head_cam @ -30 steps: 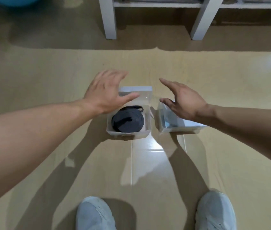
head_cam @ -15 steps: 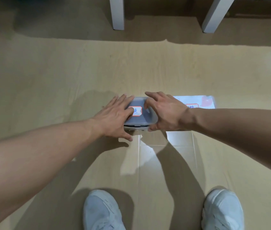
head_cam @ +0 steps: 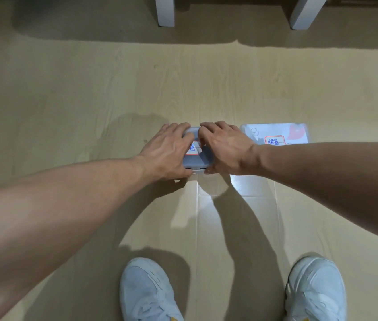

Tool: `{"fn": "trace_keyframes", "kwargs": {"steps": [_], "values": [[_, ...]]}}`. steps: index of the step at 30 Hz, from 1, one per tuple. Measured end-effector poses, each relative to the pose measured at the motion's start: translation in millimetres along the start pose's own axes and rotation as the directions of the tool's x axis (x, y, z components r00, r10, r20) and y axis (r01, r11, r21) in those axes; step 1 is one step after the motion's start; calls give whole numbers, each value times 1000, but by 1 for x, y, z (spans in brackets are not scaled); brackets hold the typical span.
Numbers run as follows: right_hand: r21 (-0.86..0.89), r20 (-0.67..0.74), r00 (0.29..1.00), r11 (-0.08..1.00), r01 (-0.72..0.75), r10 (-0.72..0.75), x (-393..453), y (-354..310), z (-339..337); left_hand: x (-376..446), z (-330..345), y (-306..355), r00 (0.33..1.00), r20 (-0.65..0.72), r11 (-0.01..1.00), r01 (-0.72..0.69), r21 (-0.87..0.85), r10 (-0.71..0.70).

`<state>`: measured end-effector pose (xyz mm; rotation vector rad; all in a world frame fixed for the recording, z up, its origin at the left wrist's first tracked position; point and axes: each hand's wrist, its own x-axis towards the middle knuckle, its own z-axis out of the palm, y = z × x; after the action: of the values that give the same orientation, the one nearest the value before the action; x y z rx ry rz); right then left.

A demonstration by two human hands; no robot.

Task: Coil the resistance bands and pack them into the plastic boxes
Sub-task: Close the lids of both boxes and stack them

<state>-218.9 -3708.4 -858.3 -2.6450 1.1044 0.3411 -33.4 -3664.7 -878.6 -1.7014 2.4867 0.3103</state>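
Note:
A small clear plastic box [head_cam: 196, 162] with a red-framed label sits on the floor in front of me, its lid down. My left hand [head_cam: 167, 151] covers its left half and my right hand [head_cam: 227, 149] its right half. On both hands the fingers curl over the far edge and the thumbs sit at the near edge, gripping the box. The dark coiled band inside is hidden under the lid and my hands. A second closed plastic box [head_cam: 276, 135] with a similar label lies just to the right, partly behind my right forearm.
Pale wood-pattern floor all around. Two white furniture legs [head_cam: 164, 10] [head_cam: 303, 12] stand at the far edge. My two white shoes [head_cam: 146, 290] [head_cam: 315, 288] are at the bottom, close to the boxes.
One second ago both boxes stood open, with the dark band showing in the left one. Both lids are down now, and my hands have closed in on the left box.

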Motion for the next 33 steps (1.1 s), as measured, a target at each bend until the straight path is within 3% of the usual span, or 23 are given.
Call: {"fn": "trace_keyframes", "kwargs": {"steps": [15,33], "values": [[14,50,998,999,29,-30,5,6,-12,1,-5,1,999,29,993,-46,106,43],[-133,-4,1000,991,3,-4,-2,-7,12,4,-3,2,997,45,989,-63,135,57]]}}
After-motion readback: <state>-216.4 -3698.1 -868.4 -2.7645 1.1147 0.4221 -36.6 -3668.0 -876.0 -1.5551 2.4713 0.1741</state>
